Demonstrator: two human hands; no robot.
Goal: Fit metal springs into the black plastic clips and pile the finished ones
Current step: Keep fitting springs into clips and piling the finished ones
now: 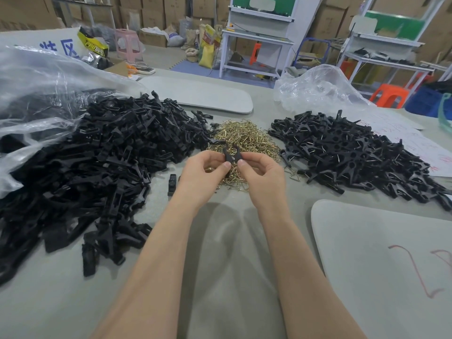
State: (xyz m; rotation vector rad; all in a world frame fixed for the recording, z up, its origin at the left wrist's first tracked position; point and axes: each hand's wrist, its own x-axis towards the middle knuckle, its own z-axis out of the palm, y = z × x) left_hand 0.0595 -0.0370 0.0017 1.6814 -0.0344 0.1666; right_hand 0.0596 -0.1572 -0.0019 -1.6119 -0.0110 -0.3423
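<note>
Both hands hold one black plastic clip (231, 152) above the heap of brass-coloured metal springs (241, 140) in the middle of the table. My left hand (203, 177) pinches its left side, my right hand (260, 178) pinches its right side. The clip's two prongs point away from me. A large heap of black clip parts without springs (97, 162) lies to the left. A pile of clips fitted with springs (354, 152) lies to the right.
A clear plastic bag (36, 94) spills the left heap; another crumpled bag (318, 89) lies at the back right. Grey pads (381, 265) lie at the near right and far centre (200, 94). One loose black part (172, 184) lies near my left wrist.
</note>
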